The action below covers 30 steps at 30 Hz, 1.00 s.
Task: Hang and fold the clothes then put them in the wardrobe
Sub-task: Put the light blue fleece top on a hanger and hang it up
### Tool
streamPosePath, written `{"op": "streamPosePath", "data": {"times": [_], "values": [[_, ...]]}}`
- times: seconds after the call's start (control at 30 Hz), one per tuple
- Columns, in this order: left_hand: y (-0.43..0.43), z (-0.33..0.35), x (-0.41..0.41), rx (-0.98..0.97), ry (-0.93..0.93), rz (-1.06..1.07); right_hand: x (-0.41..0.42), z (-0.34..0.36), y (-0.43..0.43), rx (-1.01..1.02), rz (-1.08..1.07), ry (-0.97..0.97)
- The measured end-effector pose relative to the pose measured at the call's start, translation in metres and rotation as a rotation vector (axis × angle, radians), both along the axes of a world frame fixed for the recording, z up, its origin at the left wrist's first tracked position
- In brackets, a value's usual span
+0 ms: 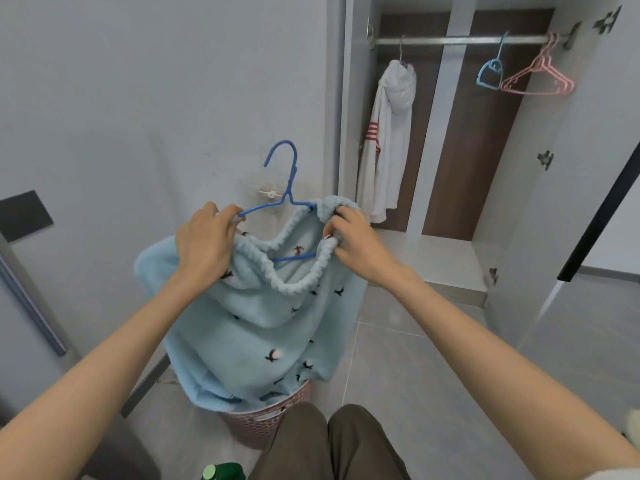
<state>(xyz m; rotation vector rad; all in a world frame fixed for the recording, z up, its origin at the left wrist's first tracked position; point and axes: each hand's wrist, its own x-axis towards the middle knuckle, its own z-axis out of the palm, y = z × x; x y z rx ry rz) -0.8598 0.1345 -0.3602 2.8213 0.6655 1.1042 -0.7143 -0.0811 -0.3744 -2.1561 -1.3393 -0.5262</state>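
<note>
Basket sits below the hanger, and the garment drapes from it. Left hand grips cloth at the hanger's left end. Right hand pinches the ribbed edge over its right end. Better to seat both shoulders evenly before reaching for the rail beyond.

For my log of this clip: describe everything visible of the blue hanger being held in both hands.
The blue hanger is thin, seemingly plastic, with an open hook on top, two sloping arms and a lower bar. It stands roughly upright before the grey wall. Its lower half sits inside the neck opening of the light blue fleece garment. The left hand grips its left tip; the right hand pinches the collar over its right arm.
</note>
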Motion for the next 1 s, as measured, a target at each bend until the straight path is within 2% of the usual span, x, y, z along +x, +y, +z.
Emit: {"op": "streamPosePath", "data": {"times": [0.13, 0.23, 0.3, 0.37, 0.47, 0.6, 0.7, 0.77, 0.83, 1.0], "values": [[0.011, 0.008, -0.009, -0.153, -0.12, 0.046, -0.001, 0.01, -0.003, 0.171, 0.089, 0.14], [0.014, 0.014, -0.011, -0.212, -0.179, 0.001, -0.004, 0.026, -0.001, 0.536, 0.039, 0.4], [0.012, 0.016, -0.013, -0.226, -0.198, -0.033, 0.002, 0.037, 0.001, 0.675, -0.071, 0.386], [0.009, 0.017, -0.014, -0.221, -0.212, -0.059, 0.01, 0.044, 0.004, 0.598, -0.173, 0.362], [0.008, 0.018, -0.016, -0.229, -0.224, -0.086, 0.017, 0.044, 0.006, 0.438, -0.271, 0.433], [0.01, 0.015, -0.02, -0.232, -0.203, -0.098, 0.021, 0.043, 0.005, 0.513, -0.363, 0.468], [0.011, 0.011, -0.021, -0.242, -0.176, -0.114, 0.022, 0.043, 0.006, 0.459, -0.517, 0.455], [0.011, 0.009, -0.022, -0.251, -0.173, -0.11, 0.025, 0.039, 0.003, 0.428, -0.599, 0.532], [0.012, 0.008, -0.023, -0.258, -0.168, -0.103, 0.027, 0.034, -0.001, 0.407, -0.584, 0.625], [0.013, 0.003, -0.025, -0.227, -0.121, -0.11, 0.031, 0.033, -0.008, 0.37, -0.487, 0.679]]}}
